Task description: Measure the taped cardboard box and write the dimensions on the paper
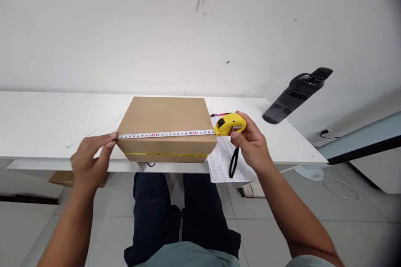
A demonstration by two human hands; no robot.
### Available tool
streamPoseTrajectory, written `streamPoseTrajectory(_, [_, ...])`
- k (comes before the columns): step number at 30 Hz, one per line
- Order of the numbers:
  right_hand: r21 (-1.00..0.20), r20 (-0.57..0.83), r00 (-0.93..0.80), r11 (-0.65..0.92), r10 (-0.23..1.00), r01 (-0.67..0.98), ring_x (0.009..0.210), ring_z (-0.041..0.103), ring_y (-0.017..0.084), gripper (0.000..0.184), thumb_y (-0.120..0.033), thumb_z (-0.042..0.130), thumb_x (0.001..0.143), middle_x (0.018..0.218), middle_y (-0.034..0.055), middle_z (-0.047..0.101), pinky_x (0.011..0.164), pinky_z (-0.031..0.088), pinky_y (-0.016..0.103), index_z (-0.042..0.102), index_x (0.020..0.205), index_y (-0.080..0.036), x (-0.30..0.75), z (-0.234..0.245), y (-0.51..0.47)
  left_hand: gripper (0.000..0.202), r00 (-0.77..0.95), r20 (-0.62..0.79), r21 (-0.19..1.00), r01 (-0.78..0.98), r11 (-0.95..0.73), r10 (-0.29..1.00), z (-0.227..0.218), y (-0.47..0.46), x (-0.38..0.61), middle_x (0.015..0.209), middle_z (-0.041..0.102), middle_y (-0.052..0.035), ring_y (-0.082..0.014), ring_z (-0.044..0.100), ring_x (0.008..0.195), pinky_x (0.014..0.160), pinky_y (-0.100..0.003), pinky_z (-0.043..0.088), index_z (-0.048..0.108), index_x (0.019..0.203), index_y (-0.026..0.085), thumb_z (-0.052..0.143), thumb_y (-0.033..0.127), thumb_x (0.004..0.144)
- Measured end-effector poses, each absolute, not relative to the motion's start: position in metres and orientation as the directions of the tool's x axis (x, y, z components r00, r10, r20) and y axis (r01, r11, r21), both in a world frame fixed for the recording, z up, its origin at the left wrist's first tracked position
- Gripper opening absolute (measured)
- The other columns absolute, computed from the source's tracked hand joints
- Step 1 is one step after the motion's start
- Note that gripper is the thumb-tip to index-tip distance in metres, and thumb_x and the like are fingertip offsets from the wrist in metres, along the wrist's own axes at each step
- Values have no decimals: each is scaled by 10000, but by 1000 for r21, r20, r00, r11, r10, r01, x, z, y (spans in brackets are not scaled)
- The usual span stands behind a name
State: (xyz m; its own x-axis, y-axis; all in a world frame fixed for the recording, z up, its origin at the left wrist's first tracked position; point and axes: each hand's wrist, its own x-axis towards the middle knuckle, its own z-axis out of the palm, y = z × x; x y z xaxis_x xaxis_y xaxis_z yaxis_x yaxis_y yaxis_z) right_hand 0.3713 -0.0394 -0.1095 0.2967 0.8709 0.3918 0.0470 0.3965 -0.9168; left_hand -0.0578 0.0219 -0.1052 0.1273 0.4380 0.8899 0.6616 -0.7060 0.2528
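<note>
Dark trousers (153,212) and a grey-green shirt (188,254) are seen closest, at the bottom centre of the frame. Above them, mid-frame, a cardboard box (169,114) is set at the front edge of a white table (46,121), its long axis running left to right. Along that same axis, across the box's top near its front edge, the blade (172,134) of a tape measure (227,125) is stretched between the 2 hands. Its end is pinched by the left hand (90,156), thumb and forefinger closed together at the box's left corner. By the right hand (252,142), the yellow case is gripped just beyond the right edge, so the box is nearer to the left fingertips. Black figures are printed on the white blade, with 10 and 20 picked out in red. A black strap (233,162) is hung from the case over handwritten paper (224,156). Plain brown board is shown by the box, with a yellow strip (166,154) along its front.
</note>
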Motion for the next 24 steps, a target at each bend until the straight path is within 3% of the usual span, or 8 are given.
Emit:
streamPoseTrajectory(4, [-918,392,285,392,875,59,687,564,130,554,-429,813,841,1107,18,672,550,491,270,634,1363,-388,366,-108,-40,322,180,908,171,665,-727,379,-106,16,-46,1184,771,-29,-222,727,1072,943,-425,573,715,1270,334,609,242,980])
streamPoseTrajectory(10, [-918,398,307,377,865,128,844,654,199,568,-475,803,833,1236,53,681,582,540,302,633,1365,-370,365,-104,-44,522,255,894,89,704,-704,368,-114,15,-53,1297,730,-64,-256,706,1130,988,-425,546,629,1406,355,699,201,912])
streamPoseTrajectory(14, [-918,397,323,377,859,123,724,597,153,569,-462,815,829,1201,40,693,540,502,276,640,1365,-385,364,-106,-47,507,298,879,39,733,-679,372,-113,12,-58,1282,740,-61,-248,716,1110,990,-416,546,637,1385,346,718,214,903])
streamPoseTrajectory(18, [-906,424,361,393,831,158,643,536,124,582,-441,858,793,1152,29,693,498,482,259,667,1342,-412,366,-114,-51,323,259,829,152,749,-645,496,-108,4,-59,1230,758,-70,-229,719,1116,990,-413,570,686,1274,288,665,298,952])
streamPoseTrajectory(21, [-890,455,376,411,807,196,609,531,134,581,-447,872,774,1087,31,694,482,488,285,686,1325,-420,367,-119,-51,320,150,787,315,737,-598,599,-108,0,-56,1219,761,-70,-210,710,1137,1015,-418,573,650,1296,261,610,355,993])
streamPoseTrajectory(24, [-881,474,365,428,801,204,592,529,143,568,-455,866,781,1084,35,692,474,485,307,689,1320,-437,366,-120,-52,355,91,776,384,717,-581,624,-109,-2,-52,1213,764,-57,-193,706,1153,1052,-421,556,605,1345,262,605,356,1004])
